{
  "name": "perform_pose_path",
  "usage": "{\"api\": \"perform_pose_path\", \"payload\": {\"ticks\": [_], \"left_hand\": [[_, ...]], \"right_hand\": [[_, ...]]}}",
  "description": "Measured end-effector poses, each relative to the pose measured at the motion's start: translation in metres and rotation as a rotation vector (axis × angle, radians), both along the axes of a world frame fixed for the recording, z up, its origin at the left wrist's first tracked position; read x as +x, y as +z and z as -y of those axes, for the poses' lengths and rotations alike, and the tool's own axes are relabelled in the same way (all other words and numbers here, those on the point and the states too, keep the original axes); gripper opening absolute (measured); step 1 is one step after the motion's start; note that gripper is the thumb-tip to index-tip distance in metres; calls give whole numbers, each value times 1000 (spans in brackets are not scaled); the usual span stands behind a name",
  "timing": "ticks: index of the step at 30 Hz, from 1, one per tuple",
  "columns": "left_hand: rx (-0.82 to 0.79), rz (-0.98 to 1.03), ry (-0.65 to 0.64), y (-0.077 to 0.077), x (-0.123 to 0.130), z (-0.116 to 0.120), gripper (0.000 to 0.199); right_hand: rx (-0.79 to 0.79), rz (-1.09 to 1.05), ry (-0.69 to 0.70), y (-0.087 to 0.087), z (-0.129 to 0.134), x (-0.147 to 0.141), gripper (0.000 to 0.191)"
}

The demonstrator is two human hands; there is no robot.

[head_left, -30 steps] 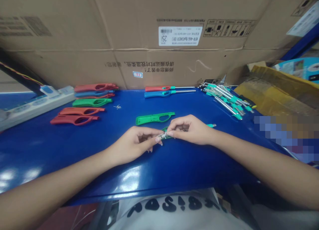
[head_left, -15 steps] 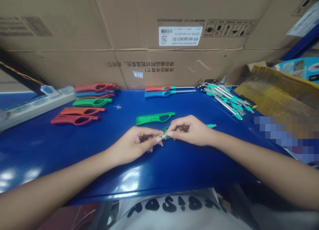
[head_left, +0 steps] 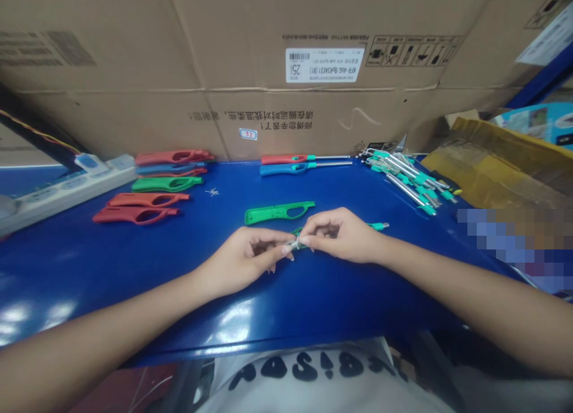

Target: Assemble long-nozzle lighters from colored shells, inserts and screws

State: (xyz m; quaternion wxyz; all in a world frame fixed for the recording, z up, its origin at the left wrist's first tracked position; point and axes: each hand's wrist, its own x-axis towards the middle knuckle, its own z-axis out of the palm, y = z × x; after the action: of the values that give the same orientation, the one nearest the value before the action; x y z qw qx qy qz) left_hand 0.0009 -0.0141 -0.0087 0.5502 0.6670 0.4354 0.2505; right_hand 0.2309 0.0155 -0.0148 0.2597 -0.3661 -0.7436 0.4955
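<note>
Between my two hands is a small pale part point(head_left: 294, 244), too small to name exactly. My left hand point(head_left: 245, 259) pinches it between thumb and fingertips from the left. The fingertips of my right hand point(head_left: 336, 235) are closed on its other end. Just behind and under the fingers lies a green lighter piece, mostly hidden; a metal-tipped tube with a teal collar point(head_left: 379, 226) sticks out past my right hand. A green lighter handle half point(head_left: 280, 212), inner side up, rests just beyond my hands on the blue table point(head_left: 179, 252).
Red, blue and green lighter handles point(head_left: 141, 214) lie at the left, by a white power strip point(head_left: 67, 189). Tiny screws point(head_left: 213, 192) are nearby. Two lighters point(head_left: 286, 169) lie at the back. Metal lighter tubes point(head_left: 409, 183) are piled right, beside a taped carton point(head_left: 501, 168). Cardboard point(head_left: 156, 55) stands behind.
Both hands stay almost still, fingertips together around the small pale part. The view has shifted very slightly; the objects on the table lie as before.
</note>
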Motion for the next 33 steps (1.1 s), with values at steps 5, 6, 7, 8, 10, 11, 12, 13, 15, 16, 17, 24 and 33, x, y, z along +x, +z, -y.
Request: {"api": "perform_pose_path", "payload": {"ticks": [5, 6, 7, 8, 10, 11, 12, 13, 15, 16, 17, 24, 33], "left_hand": [[-2, 8, -10, 1, 0, -1, 30], [-4, 14, -12, 1, 0, -1, 30], [-5, 21, -12, 2, 0, -1, 30], [-7, 28, -11, 2, 0, -1, 30], [-9, 39, -9, 2, -1, -2, 32], [-9, 42, -8, 2, -1, -2, 33], [-8, 43, -7, 2, -1, -2, 33], [-7, 43, -7, 2, -1, -2, 33], [-5, 44, -2, 1, -2, -2, 33], [-4, 46, 0, 1, -2, -2, 33], [-3, 48, 2, 1, -2, -2, 32], [0, 55, 28, -3, -2, -2, 31], [31, 69, 3, -3, 0, 0, 25]], "right_hand": [[-41, -37, 9, 1, -1, 0, 18], [-65, -47, 12, 1, -1, 0, 18], [-91, -51, 18, 1, -1, 1, 19], [-112, -48, 22, 1, -2, 1, 21], [-133, -33, 31, 1, -2, 3, 23], [-132, -25, 36, 1, -3, 3, 24], [-121, -20, 40, 1, -3, 3, 25], [-104, -20, 44, 2, -3, 3, 25], [-65, -28, 52, 2, -2, 3, 24], [-46, -35, 57, 2, -3, 3, 24], [-30, -43, 62, 2, -3, 3, 23], [5, -99, 61, -1, -6, 4, 18], [79, -80, 50, -4, -1, 2, 19]]}}
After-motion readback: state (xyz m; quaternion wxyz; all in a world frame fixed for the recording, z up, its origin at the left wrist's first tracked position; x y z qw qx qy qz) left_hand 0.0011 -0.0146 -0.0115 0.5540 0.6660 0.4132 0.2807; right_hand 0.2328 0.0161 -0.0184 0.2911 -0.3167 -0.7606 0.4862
